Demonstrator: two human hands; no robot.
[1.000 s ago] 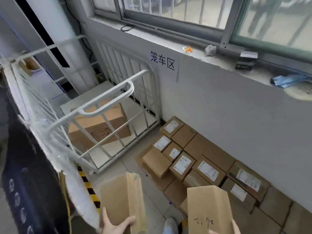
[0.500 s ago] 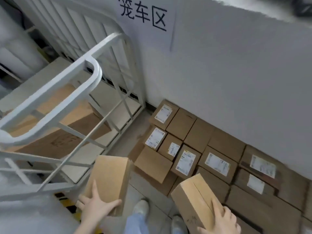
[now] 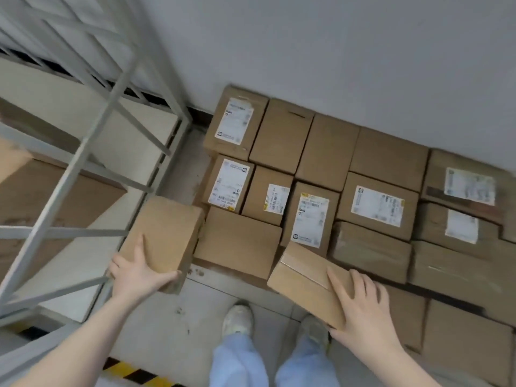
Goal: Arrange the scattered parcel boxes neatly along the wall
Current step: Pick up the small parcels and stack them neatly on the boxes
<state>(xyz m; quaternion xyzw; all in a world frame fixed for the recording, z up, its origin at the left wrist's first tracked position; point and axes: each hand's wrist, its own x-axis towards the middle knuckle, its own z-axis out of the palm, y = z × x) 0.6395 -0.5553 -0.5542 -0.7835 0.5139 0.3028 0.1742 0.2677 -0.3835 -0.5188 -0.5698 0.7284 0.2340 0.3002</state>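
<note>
Grey wall (image 3: 335,51), parcel boxes (image 3: 388,152), shipping labels (image 3: 377,202) illegible

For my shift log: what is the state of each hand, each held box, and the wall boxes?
left hand, grips the left box.
left box, held beside the rows.
right hand, grips the right box.
right box, held tilted over the rows.
wall boxes, flat in rows.

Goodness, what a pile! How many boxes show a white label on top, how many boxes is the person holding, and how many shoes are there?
Labelled boxes: 7
Carried: 2, the left box in the left hand, the right box in the right hand
Shoes: 2
Total: 11
</note>
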